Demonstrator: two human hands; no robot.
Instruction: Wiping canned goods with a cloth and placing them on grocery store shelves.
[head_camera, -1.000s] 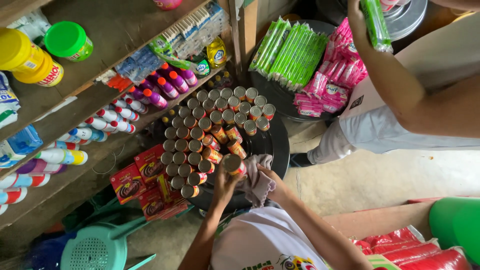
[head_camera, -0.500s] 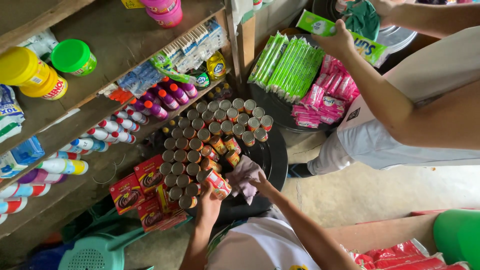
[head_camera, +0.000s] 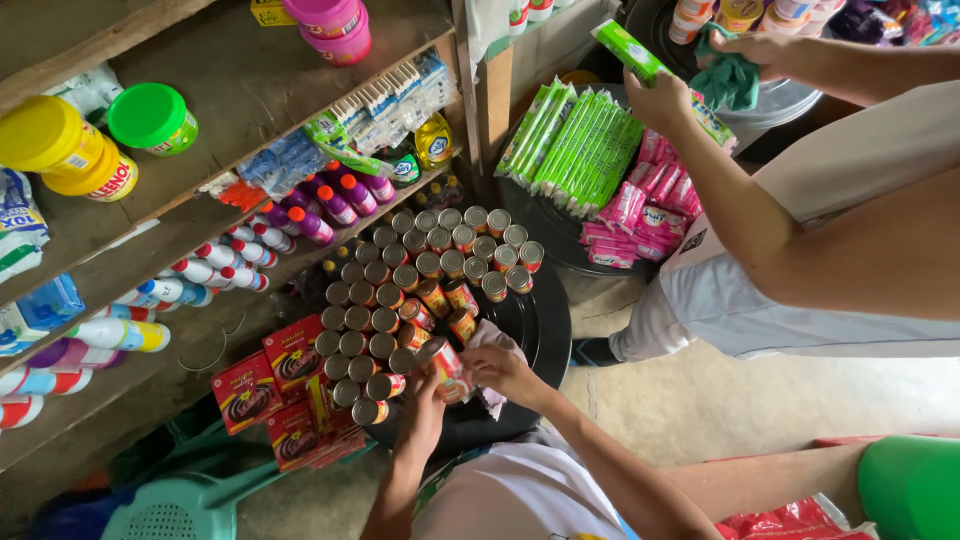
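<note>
Both hands grip one red can w/ a pale cloth, left hand under, right hand beside, over the black tray by the can rows; looks mid-wipe, needs steady turning.

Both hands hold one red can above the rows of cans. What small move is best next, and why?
Probably lower the red can into the open spot at the near edge of the rows of cans. The left hand and right hand both grip it there, the right also holding a cloth, so wiping seems finished.
</note>
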